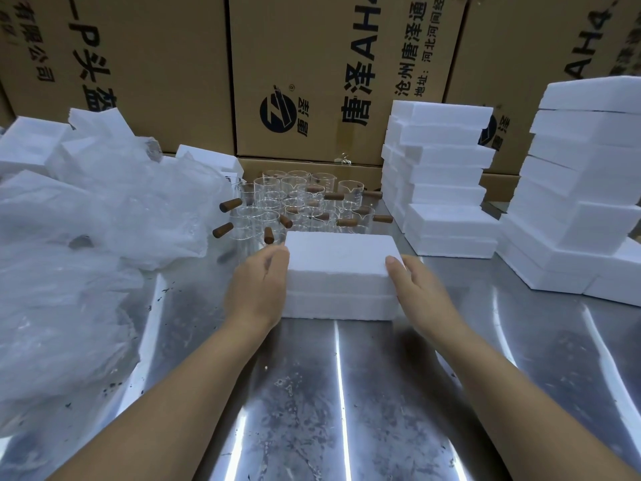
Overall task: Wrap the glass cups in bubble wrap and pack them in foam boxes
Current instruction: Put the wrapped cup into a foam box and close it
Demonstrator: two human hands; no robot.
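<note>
A heap of clear plastic wrap [86, 216] lies along the left edge of the worktop [347, 394]. My left hand [256, 289] holds the left end of the shut foam box [340, 269] in the middle, thumb up on top. I think the box is light and stiff but crumbly, so I squeeze both ends softly. The glass cups [298, 203] stand just behind it. My right hand [419, 293] holds the right end. More foam boxes [447, 189] are stacked by the right edge.

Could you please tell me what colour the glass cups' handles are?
The handles are brown, clearest in the head view.
</note>
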